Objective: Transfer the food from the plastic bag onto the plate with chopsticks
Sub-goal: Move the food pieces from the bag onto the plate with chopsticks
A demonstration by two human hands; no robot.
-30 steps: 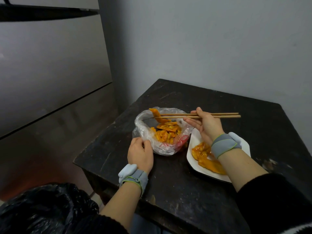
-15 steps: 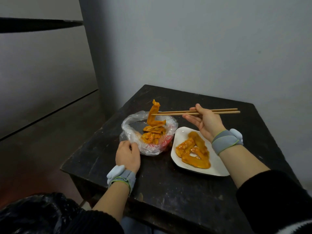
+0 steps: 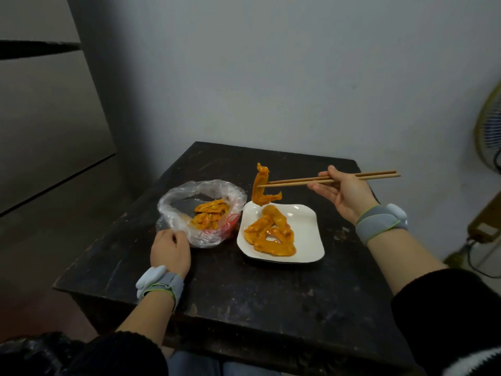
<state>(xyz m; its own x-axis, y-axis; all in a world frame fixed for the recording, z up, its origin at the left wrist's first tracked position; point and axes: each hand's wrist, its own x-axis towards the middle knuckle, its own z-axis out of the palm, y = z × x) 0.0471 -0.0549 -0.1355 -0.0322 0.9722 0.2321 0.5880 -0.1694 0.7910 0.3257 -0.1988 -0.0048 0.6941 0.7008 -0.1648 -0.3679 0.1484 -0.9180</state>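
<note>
A clear plastic bag [image 3: 173, 202] lies open on the dark table, with orange food pieces [image 3: 210, 215] inside. My left hand [image 3: 169, 249] grips the bag's near edge. My right hand [image 3: 344, 195] holds wooden chopsticks [image 3: 330, 179] level, tips pointing left. The tips pinch a long orange food piece [image 3: 261, 187], which hangs above the far left corner of the white square plate [image 3: 307, 232]. Several orange pieces [image 3: 271, 233] lie piled on the plate's left half.
The small black table [image 3: 244, 291] stands against a grey wall. A tall grey cabinet [image 3: 46, 118] is at the left. A fan [image 3: 489, 137] and a cable are at the right edge. A black bag [image 3: 32, 354] sits at the bottom left.
My right hand has carried the chopsticks and the pinched food piece up out of the bag and rightward, to above the plate's corner. My left hand stays on the bag.
</note>
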